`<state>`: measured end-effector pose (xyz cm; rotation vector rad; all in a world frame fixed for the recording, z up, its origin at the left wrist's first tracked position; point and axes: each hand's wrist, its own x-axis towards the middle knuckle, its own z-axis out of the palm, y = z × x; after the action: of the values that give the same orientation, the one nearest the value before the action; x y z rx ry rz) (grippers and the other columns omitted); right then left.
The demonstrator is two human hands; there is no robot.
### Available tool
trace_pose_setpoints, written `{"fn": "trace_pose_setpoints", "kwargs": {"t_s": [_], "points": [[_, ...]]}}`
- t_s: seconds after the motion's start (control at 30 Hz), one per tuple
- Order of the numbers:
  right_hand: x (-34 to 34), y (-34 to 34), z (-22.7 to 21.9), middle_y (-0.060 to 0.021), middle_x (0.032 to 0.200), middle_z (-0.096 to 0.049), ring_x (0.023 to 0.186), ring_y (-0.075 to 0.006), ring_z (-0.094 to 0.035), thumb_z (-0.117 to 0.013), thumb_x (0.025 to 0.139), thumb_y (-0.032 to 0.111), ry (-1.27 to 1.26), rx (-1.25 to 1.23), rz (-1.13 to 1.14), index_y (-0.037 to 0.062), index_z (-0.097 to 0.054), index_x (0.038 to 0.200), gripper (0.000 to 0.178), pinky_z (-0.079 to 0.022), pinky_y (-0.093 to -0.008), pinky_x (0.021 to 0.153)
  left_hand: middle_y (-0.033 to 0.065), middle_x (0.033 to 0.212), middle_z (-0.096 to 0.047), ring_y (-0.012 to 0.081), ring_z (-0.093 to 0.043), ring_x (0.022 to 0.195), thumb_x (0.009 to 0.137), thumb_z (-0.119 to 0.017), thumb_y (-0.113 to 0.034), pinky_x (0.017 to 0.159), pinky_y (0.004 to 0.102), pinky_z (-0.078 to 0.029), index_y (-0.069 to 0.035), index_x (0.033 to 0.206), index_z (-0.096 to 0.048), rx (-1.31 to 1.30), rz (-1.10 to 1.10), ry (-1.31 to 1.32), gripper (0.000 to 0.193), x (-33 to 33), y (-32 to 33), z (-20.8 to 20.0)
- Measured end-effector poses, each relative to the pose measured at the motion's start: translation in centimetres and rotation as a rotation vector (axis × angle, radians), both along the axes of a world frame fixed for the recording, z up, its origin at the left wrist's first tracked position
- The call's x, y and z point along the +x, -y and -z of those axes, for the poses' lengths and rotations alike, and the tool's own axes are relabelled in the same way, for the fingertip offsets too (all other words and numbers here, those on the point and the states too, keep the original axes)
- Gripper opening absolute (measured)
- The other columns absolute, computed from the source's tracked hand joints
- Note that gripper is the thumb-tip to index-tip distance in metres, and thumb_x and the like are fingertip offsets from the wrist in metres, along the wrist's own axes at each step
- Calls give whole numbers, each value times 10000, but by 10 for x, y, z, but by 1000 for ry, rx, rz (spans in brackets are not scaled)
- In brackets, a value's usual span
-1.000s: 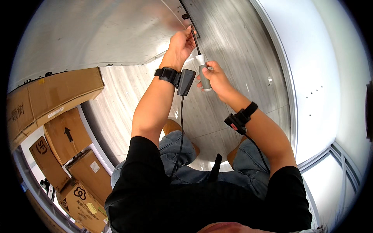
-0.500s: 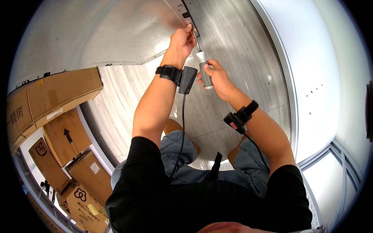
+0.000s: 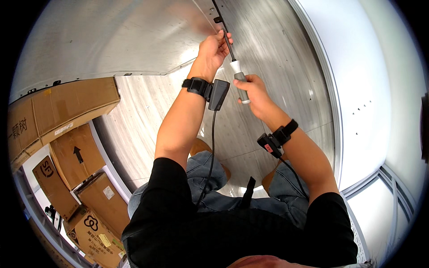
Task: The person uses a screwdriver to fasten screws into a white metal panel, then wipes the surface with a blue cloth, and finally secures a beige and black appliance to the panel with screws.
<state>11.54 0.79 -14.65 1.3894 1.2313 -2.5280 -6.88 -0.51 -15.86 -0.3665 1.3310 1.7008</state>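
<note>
At upper centre, the right hand [image 3: 254, 92] grips a screwdriver [image 3: 236, 67] by its grey handle [image 3: 241, 82] while the left hand [image 3: 214, 50] pinches the shaft [image 3: 231, 52], seemingly steadying it beside the metal panel [image 3: 120, 40].

At left, a long cardboard box [image 3: 62, 105] lies farthest forward; behind it sit an arrow-marked box [image 3: 91, 143], a narrow box [image 3: 54, 190], a plain box with a pale label [image 3: 108, 193] and a flower-marked box [image 3: 91, 243]. Streaky grey floor [image 3: 277, 67] runs down the middle. At right are a white panel [image 3: 362, 80] with dark specks and a grey frame [image 3: 395, 196].
</note>
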Motion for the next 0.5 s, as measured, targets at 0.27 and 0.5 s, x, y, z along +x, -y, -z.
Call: {"fn": "trace_pose_setpoints", "kwargs": {"t_s": [0.27,0.5], "points": [[2,-2,-7,-68,925,-576,804,-146,-562,-599,910,324,-8,-132,45,20,-517,1070,354,-478,-304,646,108,967,-645,174,-611,771,975,-443,-92,712,278,-508,7,1048,-525,0,-7,-14,147,1,1,-1],[5,2,2,-78,943,-549,762,-161,-556,-569,927,352,-28,-156,61,2,-501,1096,395,-471,-308,622,111,970,-650,160,-614,764,973,-441,-86,683,256,-490,15,1048,-529,-4,11,-10,154,1,0,-4]]}}
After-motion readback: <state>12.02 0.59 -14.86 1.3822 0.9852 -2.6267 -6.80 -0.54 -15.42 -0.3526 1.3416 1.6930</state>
